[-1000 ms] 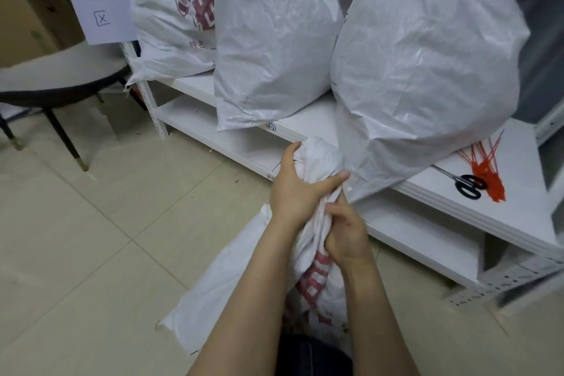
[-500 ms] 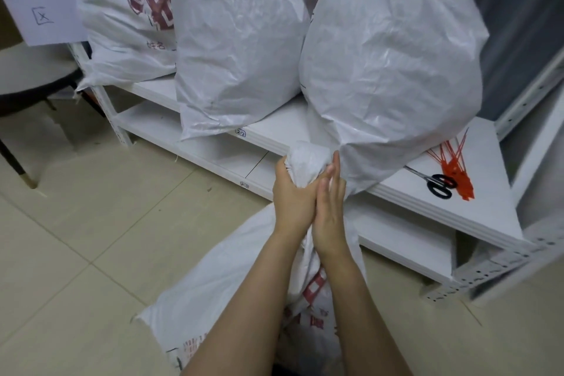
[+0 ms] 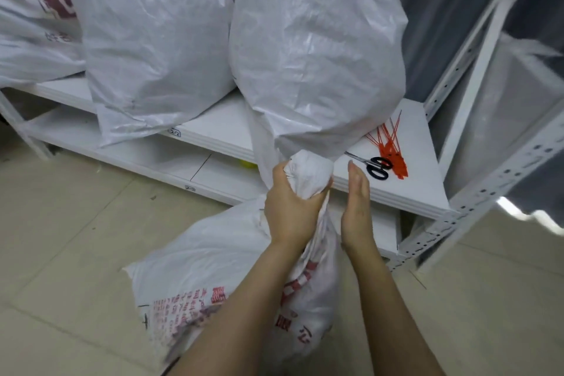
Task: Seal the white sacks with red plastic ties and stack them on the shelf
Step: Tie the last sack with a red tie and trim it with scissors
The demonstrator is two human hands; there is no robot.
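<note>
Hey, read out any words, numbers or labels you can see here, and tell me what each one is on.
Sack on the floor: rows of red printed characters, too blurred to read.
Back-left sack: large dark red print and small grey characters, unreadable.
Upper label on the edge of the upper shelf board: looks like "2-2", not certain.
Lower label on the edge of the lower shelf board: too small to read.

Four white sacks (image 3: 317,49), one pair of scissors (image 3: 373,164) and one bunch of red ties (image 3: 393,153).
</note>
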